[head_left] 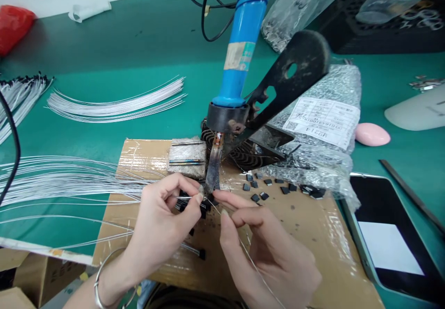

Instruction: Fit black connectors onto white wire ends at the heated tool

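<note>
We count two hands, one soldering iron (pixel 239 49), one thin metal wire (pixel 255 265), three bundles of white wires (pixel 86 183) and roughly ten loose black squares (pixel 285 190), besides a small pile of them. Our left hand (pixel 167 225) has its fingers pinched closed on a white wire (pixel 186 198) just below the iron's tip (pixel 212 174); our right hand (pixel 267 248) has its fingers closed lightly on the thin metal wire.

The white wire lies nearly level, its long axis left to right, its end towards the tip. The thin metal wire slants from there down to the right, towards us. Whether either touches the tip we cannot tell.

The iron points down and stands close behind our fingertips, a black bracket (pixel 295 72) leaning away right. Cardboard (pixel 306 239) lies under our hands on the green counter (pixel 167 40). Around us are a sponge block (pixel 187 156), a labelled bubble-wrap bag (pixel 320 119), a pink egg-shaped thing (pixel 373 134) and a phone (pixel 378 200).
</note>
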Available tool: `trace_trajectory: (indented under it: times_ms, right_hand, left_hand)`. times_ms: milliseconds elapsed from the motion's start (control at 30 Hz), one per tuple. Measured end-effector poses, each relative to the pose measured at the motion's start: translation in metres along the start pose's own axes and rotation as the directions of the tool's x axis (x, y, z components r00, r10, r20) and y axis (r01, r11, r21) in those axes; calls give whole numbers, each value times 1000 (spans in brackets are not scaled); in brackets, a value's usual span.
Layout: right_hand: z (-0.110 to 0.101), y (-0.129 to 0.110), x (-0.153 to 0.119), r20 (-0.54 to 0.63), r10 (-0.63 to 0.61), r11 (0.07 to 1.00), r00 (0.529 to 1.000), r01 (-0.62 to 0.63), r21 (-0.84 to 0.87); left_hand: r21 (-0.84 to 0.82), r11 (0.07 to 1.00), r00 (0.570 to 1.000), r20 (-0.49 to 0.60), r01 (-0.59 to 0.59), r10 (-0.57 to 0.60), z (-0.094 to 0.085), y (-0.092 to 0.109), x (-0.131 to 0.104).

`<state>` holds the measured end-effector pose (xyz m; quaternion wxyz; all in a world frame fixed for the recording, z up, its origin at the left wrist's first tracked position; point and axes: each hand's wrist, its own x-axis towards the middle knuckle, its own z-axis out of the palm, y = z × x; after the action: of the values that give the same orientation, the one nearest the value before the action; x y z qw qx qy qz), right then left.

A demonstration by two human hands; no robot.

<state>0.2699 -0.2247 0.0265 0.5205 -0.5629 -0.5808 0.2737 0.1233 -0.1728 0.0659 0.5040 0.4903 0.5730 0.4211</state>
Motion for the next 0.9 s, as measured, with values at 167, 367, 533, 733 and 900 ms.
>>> trace_trajectory:
  times_ms: [167,367,533,733,900]
  right_hand:
    - [0,1,1,-13,9,1000,1000,-9,-18]
    - [5,1,-1,-52,23,1000,998,-23,-8]
    - [4,-1,-1,-59,14,1000,998,-15,-17]
    - [3,0,0,-44,-19,999,999,18,-26]
    - [2,1,1,-29,-39,999,999,38,-27]
  left_hand:
    - [18,1000,1000,6,-5,4,1,-1,1]
    - [26,1000,1000,9,-10,10,1,0,0]
    - [10,1000,1000,10,-6,6,1,0,0]
    - [0,1000,1000,14,-7,7,1,0,0]
    - [1,1000,1000,2,0,0,0,1,-1]
